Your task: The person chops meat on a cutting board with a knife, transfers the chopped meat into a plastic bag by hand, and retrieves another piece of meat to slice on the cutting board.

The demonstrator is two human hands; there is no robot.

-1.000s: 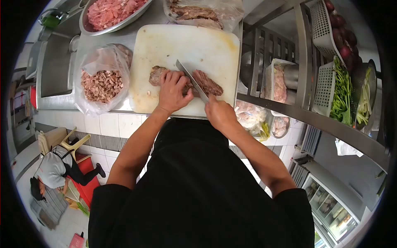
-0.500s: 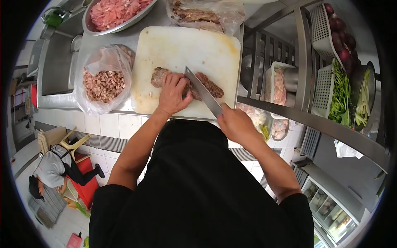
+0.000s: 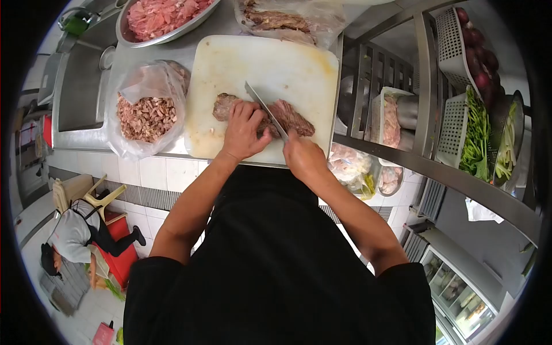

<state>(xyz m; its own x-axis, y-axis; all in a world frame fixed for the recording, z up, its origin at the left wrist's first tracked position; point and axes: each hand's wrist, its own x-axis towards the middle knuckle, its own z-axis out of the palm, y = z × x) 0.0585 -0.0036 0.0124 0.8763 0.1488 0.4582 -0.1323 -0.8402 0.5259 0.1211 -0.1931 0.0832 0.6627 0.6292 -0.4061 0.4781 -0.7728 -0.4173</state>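
A chunk of brown cooked meat (image 3: 223, 106) lies on the white cutting board (image 3: 259, 63). My left hand (image 3: 244, 131) presses down on it, fingers curled over its middle. The handle of a kitchen knife (image 3: 265, 107) is in my right hand (image 3: 303, 154), and the blade slants up and to the left just beside my left fingertips. Right of the blade lies another piece of meat (image 3: 292, 118) with a coarse grain. The blade's lower edge is hidden against the meat, so I cannot tell how deep it sits.
A plastic bag of diced meat (image 3: 146, 119) stands left of the board. Behind are a metal bowl of raw pink meat (image 3: 164, 38) and a bag of meat chunks (image 3: 287, 24). A steel rack (image 3: 425, 86) with vegetable baskets borders the right. A person (image 3: 72, 233) sits at lower left.
The knife and my right hand have moved left and toward my left hand, and the blade stands more upright. My left hand stays on the meat.
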